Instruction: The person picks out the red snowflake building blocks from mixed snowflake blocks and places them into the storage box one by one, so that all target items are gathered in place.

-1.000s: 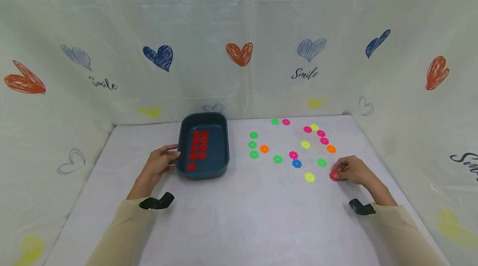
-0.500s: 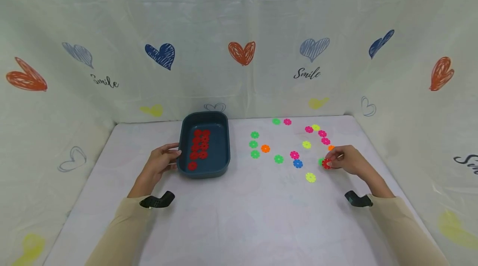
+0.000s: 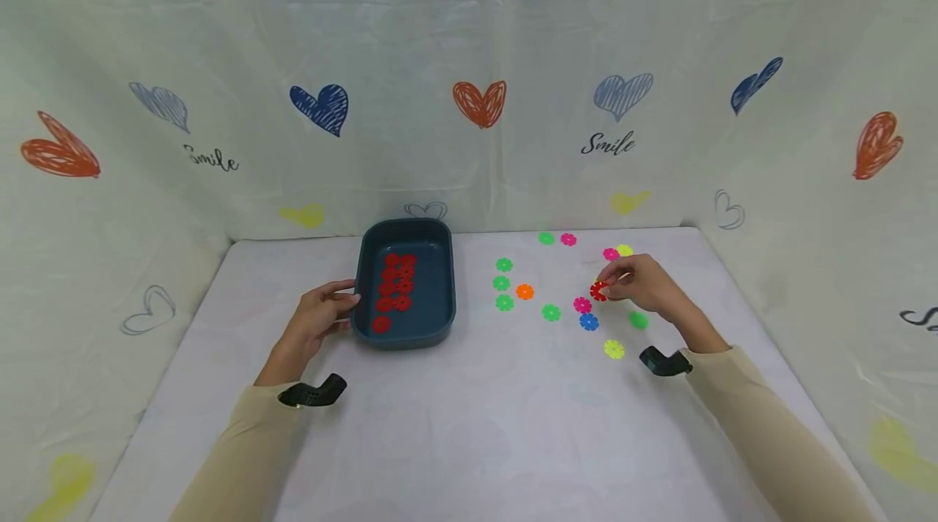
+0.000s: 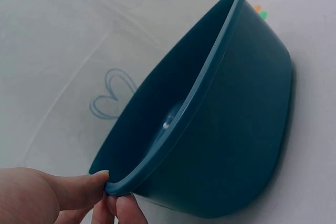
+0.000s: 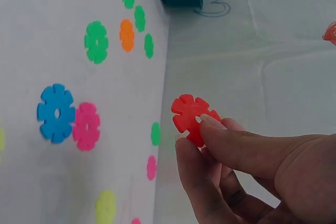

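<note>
In the head view a dark teal tub (image 3: 440, 331) stands at the left middle of the table, with several red notched discs (image 3: 381, 325) lying in it. My left hand (image 3: 321, 318) pinches the tub's left rim between thumb and fingers, as the left wrist view also shows. Over the scattered discs, my right hand (image 3: 641, 290) holds a red notched disc (image 5: 188, 113) between thumb and fingertips, lifted off the table. Below and left of it lie a pink disc (image 3: 582, 304) and a blue disc (image 3: 589, 322), touching or nearly so.
Right of the tub lie several green discs (image 3: 503, 283) and an orange disc (image 3: 524, 291). A yellow disc (image 3: 614, 349) is nearest the front. More pink and yellow discs sit toward the back right. A white sheet (image 3: 396, 155) with printed hearts hangs behind the table.
My right hand has lifted the red disc from the table's right side and carried it left and away from me. My left hand has stayed on the tub's rim.
</note>
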`<control>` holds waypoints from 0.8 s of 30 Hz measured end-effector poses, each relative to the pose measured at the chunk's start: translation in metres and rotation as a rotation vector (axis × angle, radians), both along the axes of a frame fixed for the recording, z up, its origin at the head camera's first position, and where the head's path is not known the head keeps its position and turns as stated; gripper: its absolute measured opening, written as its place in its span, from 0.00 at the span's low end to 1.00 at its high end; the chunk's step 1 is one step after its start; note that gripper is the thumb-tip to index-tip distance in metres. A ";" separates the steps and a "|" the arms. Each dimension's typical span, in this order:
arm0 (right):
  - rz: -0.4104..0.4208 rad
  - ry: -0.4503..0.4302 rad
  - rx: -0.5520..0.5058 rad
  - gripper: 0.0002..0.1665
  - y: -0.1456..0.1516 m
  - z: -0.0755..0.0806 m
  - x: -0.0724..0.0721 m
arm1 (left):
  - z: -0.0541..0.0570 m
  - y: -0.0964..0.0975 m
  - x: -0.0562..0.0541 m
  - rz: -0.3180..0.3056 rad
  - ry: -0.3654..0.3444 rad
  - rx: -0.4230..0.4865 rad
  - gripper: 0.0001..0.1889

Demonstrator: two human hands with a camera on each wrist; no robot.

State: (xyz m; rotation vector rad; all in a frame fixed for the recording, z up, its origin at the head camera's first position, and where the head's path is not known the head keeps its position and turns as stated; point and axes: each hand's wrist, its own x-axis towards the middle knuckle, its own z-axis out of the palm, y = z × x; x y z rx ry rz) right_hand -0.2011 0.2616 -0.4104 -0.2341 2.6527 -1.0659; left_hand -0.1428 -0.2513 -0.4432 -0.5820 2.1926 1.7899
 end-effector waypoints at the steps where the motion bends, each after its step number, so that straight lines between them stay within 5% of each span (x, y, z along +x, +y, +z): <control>1: 0.007 -0.001 -0.010 0.11 -0.005 0.001 -0.002 | 0.000 0.000 0.000 0.012 0.001 0.001 0.28; 24: 0.180 -0.007 -0.114 0.10 -0.101 0.016 -0.034 | -0.001 0.000 -0.002 0.009 -0.014 0.003 0.28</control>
